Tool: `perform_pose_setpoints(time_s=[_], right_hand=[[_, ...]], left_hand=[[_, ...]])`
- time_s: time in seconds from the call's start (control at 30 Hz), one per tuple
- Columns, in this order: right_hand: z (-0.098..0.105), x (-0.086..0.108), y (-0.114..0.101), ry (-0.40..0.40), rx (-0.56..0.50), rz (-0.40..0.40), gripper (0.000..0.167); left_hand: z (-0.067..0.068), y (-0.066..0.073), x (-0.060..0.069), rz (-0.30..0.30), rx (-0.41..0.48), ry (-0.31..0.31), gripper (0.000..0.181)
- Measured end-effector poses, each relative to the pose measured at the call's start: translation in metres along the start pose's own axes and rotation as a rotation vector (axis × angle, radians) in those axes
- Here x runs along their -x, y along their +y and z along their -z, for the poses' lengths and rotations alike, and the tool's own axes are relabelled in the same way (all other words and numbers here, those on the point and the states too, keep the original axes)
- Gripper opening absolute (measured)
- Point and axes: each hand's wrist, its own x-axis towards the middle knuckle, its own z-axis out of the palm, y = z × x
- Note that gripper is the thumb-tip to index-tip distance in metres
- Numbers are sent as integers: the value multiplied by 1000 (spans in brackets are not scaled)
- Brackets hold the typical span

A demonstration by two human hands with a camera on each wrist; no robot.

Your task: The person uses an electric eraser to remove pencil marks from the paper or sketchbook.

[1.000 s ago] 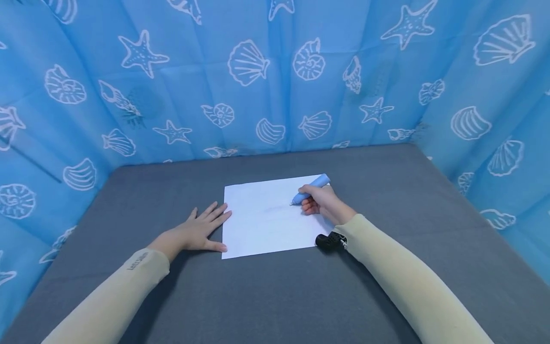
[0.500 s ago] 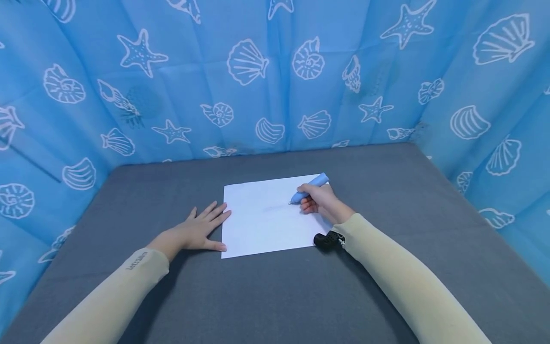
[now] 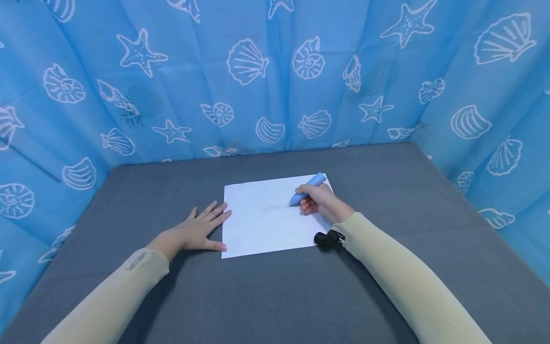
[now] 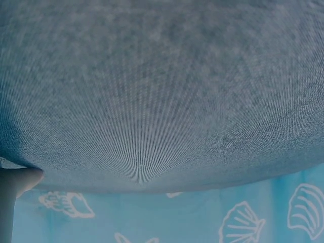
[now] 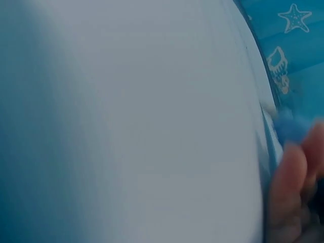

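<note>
A white sheet of paper (image 3: 258, 231) lies on the grey cloth, with a faint greyish smudge near its middle. My left hand (image 3: 195, 232) is spread flat, thumb and fingertips at the paper's left edge; only one digit (image 4: 23, 179) shows in the left wrist view. My right hand (image 3: 322, 200) holds a thick blue pen (image 3: 316, 180) slantwise, its slim tip at or just over the paper right of the smudge. Whether the tip touches cannot be told. In the right wrist view the pen (image 5: 291, 126) is blurred and curled fingers (image 5: 288, 177) partly hide it.
The grey cloth-covered table (image 3: 258, 296) extends around the paper. A blue curtain (image 3: 275, 86) with white shells and starfish closes off the back and sides. A small black device (image 3: 326, 240) hangs at the right wrist, over the paper's lower right corner.
The pen has shifted slightly left across the paper and tilted a little more upright in my right hand. My left hand has stayed in place.
</note>
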Motion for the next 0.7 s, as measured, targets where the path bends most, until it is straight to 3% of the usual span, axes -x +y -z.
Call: perform_pose_setpoints(time_s=[0.7], right_hand=[[-2,-3,0,8,1,11,21]], left_hand=[[-3,-2,-2,-8,6,3,102]])
